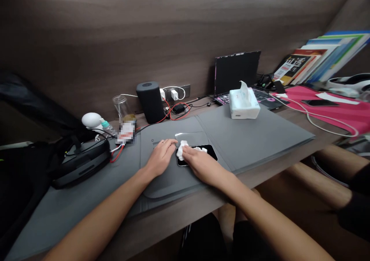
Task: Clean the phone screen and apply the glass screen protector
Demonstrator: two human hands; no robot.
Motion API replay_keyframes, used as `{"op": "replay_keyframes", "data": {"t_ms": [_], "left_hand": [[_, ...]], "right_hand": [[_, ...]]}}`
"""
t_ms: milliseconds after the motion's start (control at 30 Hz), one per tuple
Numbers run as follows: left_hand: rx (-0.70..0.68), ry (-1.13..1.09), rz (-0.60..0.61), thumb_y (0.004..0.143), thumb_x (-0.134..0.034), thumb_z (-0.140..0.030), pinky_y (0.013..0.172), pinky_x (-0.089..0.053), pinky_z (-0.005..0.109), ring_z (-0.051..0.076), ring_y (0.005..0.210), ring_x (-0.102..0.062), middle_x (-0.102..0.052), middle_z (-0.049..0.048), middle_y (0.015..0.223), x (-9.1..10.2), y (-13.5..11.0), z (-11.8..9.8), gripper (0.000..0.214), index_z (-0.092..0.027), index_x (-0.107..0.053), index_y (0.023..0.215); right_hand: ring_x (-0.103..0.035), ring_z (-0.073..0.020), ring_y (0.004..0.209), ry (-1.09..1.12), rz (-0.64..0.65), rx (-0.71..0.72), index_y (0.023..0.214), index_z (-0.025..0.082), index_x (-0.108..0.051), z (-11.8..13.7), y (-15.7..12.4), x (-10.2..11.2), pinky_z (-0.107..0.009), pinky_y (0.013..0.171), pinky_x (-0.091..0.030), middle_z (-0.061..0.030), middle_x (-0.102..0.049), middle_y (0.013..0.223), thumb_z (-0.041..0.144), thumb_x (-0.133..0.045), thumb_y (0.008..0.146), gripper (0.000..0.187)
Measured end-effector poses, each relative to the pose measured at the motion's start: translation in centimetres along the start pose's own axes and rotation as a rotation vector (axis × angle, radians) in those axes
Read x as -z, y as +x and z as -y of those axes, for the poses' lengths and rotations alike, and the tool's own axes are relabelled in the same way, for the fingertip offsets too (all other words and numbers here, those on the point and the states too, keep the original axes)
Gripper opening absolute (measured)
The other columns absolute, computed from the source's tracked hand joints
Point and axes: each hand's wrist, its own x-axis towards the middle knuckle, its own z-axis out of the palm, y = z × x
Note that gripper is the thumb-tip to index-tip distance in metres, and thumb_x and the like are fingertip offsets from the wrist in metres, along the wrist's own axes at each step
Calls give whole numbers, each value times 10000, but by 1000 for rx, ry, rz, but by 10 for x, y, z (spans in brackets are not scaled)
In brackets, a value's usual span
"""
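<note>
Table (202,201): carries a phone (213,153) near its front edge, tissue wad (181,151) on the phone, film (189,137) just behind; speaker (150,105) near the back edge, jar (120,106) to its left, laptop (237,73) to its right; tissue pack (245,110) before the laptop; books (320,58) toward the back right corner, headphones (350,83) before them.

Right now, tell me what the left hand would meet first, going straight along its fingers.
Probably the crumpled white tissue in the right hand, just beyond the left hand; depth is hard to judge, and the clear sheet lies close by too.
</note>
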Motion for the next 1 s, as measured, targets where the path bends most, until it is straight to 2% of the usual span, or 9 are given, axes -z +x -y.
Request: {"op": "replay_keyframes", "data": {"t_ms": [100, 200, 400, 533, 633, 767, 833, 1000], "left_hand": [[4, -17, -20, 1017, -314, -290, 985, -428, 399, 233, 1067, -580, -682, 64, 1117, -1, -1, 2, 327, -201, -605, 1138], [20, -21, -27, 1010, -314, -288, 976, -425, 391, 233, 1049, -581, -675, 63, 1075, 0, -1, 1, 330, -200, -604, 1142], [48, -12, -6, 1007, -325, -288, 964, -421, 397, 235, 995, -572, -653, 48, 961, 2, -2, -3, 324, -199, -600, 1153], [56, -23, 11, 1010, -322, -287, 965, -417, 401, 240, 1021, -558, -654, 59, 992, 2, -1, -4, 331, -188, -597, 1165], [55, -26, 15, 1012, -321, -290, 964, -420, 403, 241, 1020, -557, -654, 57, 993, 1, -1, -3, 328, -194, -592, 1171], [38, -15, 4, 1010, -322, -294, 971, -421, 414, 245, 1017, -566, -654, 58, 974, 0, 0, -2, 325, -189, -589, 1165], [24, -8, -8, 1009, -322, -294, 976, -421, 416, 247, 1035, -572, -660, 65, 1007, -1, 0, -1, 324, -188, -589, 1160], [5, -13, -29, 1019, -303, -307, 984, -425, 411, 242, 1074, -582, -666, 71, 1098, -2, -1, 4, 336, -203, -587, 1165]], "right_hand": [[-523, -281, 1340, 43, 4, 68, 1357, 88, -544, 7, 6, -12, -444, 1084, -458, -223, -540, 1445, 24, -448, 890, 481], [-509, -257, 1357, 54, 31, 116, 1372, 118, -550, 8, -6, -13, -427, 1100, -450, -187, -535, 1466, 41, -446, 921, 469], [-581, -249, 1281, 81, 11, 37, 1383, 225, -566, -10, -52, 17, -435, 1035, -515, -116, -571, 1449, 85, -430, 969, 458], [-552, -263, 1317, 70, -38, -46, 1378, 279, -567, -25, -64, 34, -476, 1041, -508, -80, -588, 1434, 158, -407, 1008, 421], [-533, -277, 1335, 37, -9, -87, 1320, 252, -596, -30, -54, 36, -492, 1055, -485, -98, -578, 1442, 174, -409, 1012, 369], [-626, -271, 1207, 54, 68, -75, 1195, 196, -641, -24, -24, 28, -453, 985, -515, -146, -619, 1371, 143, -403, 1005, 309], [-636, -256, 1182, 85, 76, -17, 1177, 183, -642, -16, -9, 21, -426, 974, -517, -150, -637, 1336, 123, -406, 997, 303], [-529, -225, 1332, 173, 60, 166, 1288, 159, -604, 4, 7, 2, -401, 1094, -438, -150, -610, 1382, 70, -430, 969, 374]]}}
